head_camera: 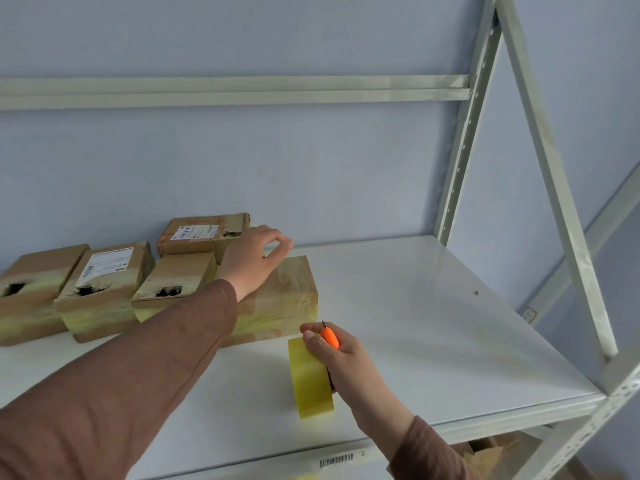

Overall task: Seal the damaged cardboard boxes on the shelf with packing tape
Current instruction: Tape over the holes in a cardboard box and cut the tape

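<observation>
Seen from the head camera, the white metal shelf (398, 306) carried five brown cardboard boxes. The taped cardboard box nearest the middle (280, 299) sat at the right end of the front row, wrapped in yellowish tape. The left hand (254, 259) lay on its top, wrist down on the cardboard, fingers loosely bent with the thumb and forefinger tips lifted near the box's far edge; that grip had hold of nothing I could make out.

Left of it stood three more boxes in a row, each with a dark torn hole in its near top edge: the small torn box (176, 282), the labelled torn box (104, 289) and the torn box at the frame's left edge (31, 292). Behind them, against the pale blue wall (311, 161), lay a flat labelled box (204, 233) with a ragged tear.

The right hand (341, 355) was curled tight round an orange-handled small cutter (329, 336), blade up, and the same grip clasped the roll of yellowish packing tape (310, 379), which stood on edge on the shelf just in front of the taped box. A barcode sticker (336, 460) marked the shelf's front lip.
</observation>
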The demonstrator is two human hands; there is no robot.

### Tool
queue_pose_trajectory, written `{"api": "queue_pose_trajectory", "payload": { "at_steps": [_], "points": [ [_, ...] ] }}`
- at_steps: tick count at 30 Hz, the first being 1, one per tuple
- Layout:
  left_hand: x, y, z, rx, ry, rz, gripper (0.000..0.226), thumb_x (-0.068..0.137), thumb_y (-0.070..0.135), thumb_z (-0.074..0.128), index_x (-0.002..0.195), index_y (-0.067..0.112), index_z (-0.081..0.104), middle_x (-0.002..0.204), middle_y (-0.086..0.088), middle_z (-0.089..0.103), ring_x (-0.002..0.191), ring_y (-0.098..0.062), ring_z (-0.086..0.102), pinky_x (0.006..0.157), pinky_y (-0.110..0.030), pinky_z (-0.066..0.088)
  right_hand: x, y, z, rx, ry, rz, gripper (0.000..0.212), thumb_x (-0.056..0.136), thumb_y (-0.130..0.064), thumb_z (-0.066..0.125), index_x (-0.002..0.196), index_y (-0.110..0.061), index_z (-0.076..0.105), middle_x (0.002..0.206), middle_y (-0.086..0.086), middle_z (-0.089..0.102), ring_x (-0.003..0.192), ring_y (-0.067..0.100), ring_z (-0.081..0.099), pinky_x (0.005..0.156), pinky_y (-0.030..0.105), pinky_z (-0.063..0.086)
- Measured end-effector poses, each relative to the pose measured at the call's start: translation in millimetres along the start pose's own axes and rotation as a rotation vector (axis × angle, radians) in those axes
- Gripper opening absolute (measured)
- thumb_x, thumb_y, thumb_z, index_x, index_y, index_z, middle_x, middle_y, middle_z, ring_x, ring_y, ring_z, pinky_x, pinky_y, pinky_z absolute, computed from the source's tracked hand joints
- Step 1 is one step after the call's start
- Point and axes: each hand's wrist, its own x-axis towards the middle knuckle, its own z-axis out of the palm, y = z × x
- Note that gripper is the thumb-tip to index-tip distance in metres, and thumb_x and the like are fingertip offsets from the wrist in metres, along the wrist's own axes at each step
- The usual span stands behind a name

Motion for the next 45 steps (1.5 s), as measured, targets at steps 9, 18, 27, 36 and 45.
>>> {"api": "queue_pose_trajectory", "payload": {
  "at_steps": [9,18,27,36,45],
  "points": [
    [-16,1,-37,0.223,-0.805,-0.141,0.088,0.081,0.069,0.070,0.152,0.064,0.019,0.168,0.006,0.021,0.154,-0.024,0.018,0.125,-0.043,0.014,6,-9,-5,0.104,-0.011,0.011,0.021,0.100,-0.035,0.063,0.117,-0.026,0.072,0.087,-0.003,0.070,0.075,0.013,0.065,0.064,0.028,0.050],
    [16,14,-51,-0.198,-0.968,-0.305,0.056,0.098,0.044,0.064,0.151,0.042,0.045,0.146,0.017,0.057,0.134,-0.008,0.055,0.118,-0.032,0.038,40,-69,-28,0.132,-0.068,-0.013,0.027,0.097,-0.041,0.067,0.107,-0.018,0.077,0.114,0.013,0.076,0.093,0.021,0.073,0.084,0.035,0.055],
    [-6,10,-35,0.227,-0.609,0.263,0.052,0.112,0.029,0.036,0.160,0.042,0.024,0.168,0.022,0.012,0.156,-0.003,-0.002,0.128,-0.030,0.005,46,-64,-29,0.094,0.044,-0.286,0.048,0.087,-0.062,0.061,0.127,-0.037,0.070,0.122,-0.016,0.072,0.116,-0.001,0.065,0.104,0.028,0.049],
    [-7,-4,-25,0.423,-0.651,0.216,0.097,0.085,0.074,0.055,0.162,0.041,0.008,0.167,0.018,-0.012,0.147,0.004,-0.025,0.121,-0.023,-0.014,59,-37,-36,-0.096,-0.052,-0.390,0.022,0.101,-0.033,0.059,0.104,-0.012,0.065,0.074,-0.021,0.057,0.066,-0.005,0.049,0.061,0.008,0.038],
    [-13,-8,-24,0.379,-0.687,0.111,0.056,0.103,0.057,0.044,0.152,0.061,0.016,0.170,0.011,-0.013,0.157,-0.013,-0.016,0.126,-0.043,-0.005,49,-25,-16,-0.019,0.093,-0.397,0.040,0.094,-0.043,0.062,0.075,-0.013,0.044,0.065,-0.011,0.035,0.059,0.007,0.030,0.051,0.015,0.029]
  ]
}}
